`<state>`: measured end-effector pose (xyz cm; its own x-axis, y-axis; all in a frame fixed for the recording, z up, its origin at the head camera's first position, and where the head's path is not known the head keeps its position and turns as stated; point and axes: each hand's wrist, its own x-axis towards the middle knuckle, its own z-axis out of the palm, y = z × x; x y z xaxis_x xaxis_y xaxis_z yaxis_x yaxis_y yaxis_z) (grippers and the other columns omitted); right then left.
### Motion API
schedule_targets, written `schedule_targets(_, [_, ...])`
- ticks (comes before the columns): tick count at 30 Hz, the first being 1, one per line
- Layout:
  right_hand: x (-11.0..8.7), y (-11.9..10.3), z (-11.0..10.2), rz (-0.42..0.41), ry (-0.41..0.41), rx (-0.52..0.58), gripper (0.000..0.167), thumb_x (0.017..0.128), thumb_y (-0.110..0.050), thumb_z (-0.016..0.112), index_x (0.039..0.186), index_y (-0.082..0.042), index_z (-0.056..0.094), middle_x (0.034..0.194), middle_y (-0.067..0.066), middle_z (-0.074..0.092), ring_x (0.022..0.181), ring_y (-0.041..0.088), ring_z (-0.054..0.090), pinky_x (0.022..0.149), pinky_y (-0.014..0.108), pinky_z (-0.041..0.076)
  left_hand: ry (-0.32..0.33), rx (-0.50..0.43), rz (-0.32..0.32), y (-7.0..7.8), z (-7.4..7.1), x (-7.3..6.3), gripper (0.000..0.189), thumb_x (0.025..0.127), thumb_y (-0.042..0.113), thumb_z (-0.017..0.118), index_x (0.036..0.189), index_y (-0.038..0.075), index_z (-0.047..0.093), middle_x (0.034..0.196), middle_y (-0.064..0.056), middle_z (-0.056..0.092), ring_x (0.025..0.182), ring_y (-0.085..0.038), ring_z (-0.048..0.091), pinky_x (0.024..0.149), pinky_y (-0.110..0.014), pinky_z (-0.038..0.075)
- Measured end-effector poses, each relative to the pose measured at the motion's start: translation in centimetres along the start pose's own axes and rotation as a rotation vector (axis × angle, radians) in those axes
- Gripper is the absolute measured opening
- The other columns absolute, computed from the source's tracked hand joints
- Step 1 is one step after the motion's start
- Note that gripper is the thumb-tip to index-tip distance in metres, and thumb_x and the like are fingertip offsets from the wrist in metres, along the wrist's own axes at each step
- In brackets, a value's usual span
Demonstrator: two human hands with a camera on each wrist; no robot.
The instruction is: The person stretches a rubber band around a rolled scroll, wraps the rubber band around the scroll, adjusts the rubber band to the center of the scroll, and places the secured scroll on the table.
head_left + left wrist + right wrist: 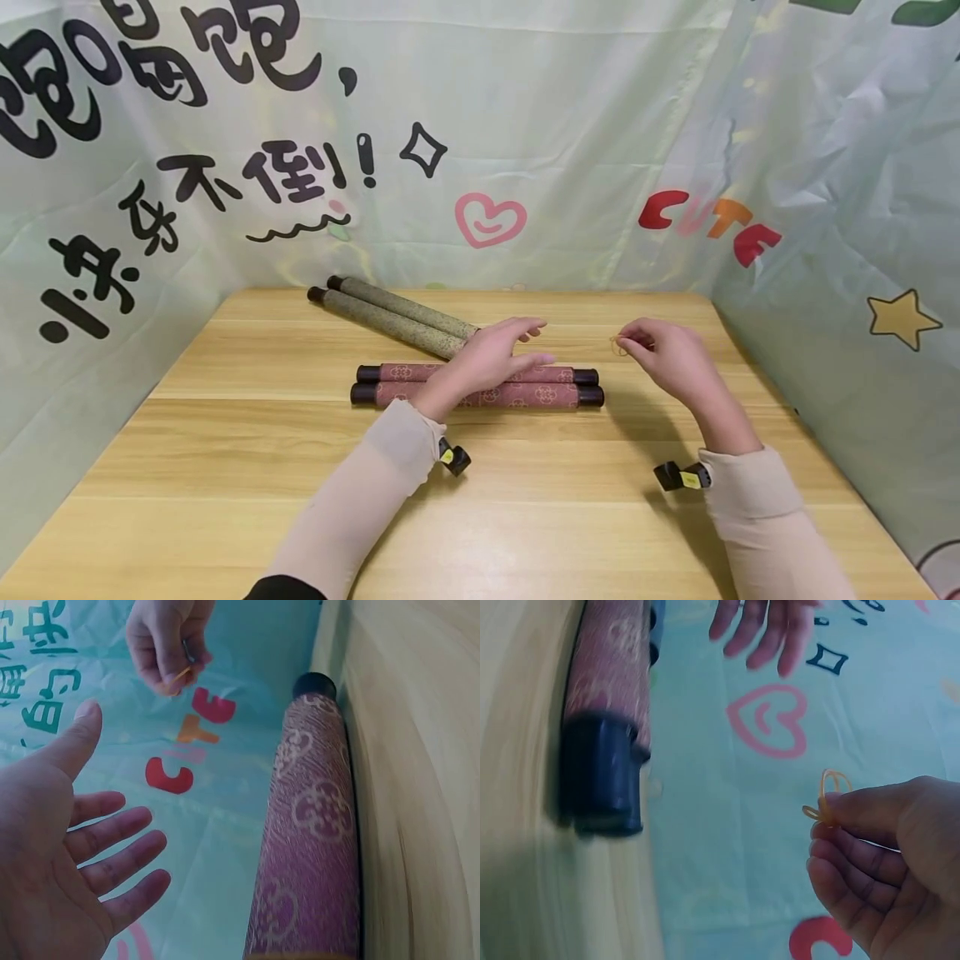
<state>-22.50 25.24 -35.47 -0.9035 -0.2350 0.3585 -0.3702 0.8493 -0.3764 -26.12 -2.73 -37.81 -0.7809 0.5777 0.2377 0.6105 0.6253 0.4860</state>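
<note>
Between thumb and fingertips my right hand (671,358) pinches a thin yellowish rubber band (831,799), held in small loops to the right of the scrolls. My left hand (491,354) is held over two dark red flower-patterned scrolls (517,396) with black end knobs, its fingers spread and nothing in them. The left wrist view shows that palm and a red scroll (311,810) beside it. Behind, two grey-green speckled scrolls (397,321) lie side by side at a slant, their near ends partly hidden by the left hand.
All the scrolls lie on a light wood table (525,517). Printed cloth (585,108) hangs around the back and sides. A small black camera (454,457) sits at the left wrist, another camera (681,476) at the right.
</note>
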Motion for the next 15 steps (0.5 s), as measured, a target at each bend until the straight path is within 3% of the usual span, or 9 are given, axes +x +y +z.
schedule_targets(8, [1.2,-2.3,1.4,-0.001,0.085,0.116,0.017,0.096,-0.027,0.065,0.096,-0.012,0.071,0.083,0.002,0.071,0.074,0.018,0.064,0.064,0.038,0.049,0.015,-0.200,-0.032,0.8,0.3,0.9,0.076,0.091,0.066,0.048,0.152,0.022,0.037,0.125,0.005,0.062,0.114,-0.011,0.057,0.096,-0.037,0.047])
schedule_targets(15, [1.8,-3.3,2.8,-0.045,0.165,0.197,0.016,0.094,-0.026,0.068,0.093,-0.011,0.073,0.080,0.001,0.070,0.069,0.015,0.063,0.059,0.034,0.048,0.031,-0.251,-0.008,1.2,0.6,1.4,0.070,0.093,0.062,0.050,0.148,0.019,0.044,0.119,0.005,0.065,0.106,-0.007,0.060,0.091,-0.031,0.050])
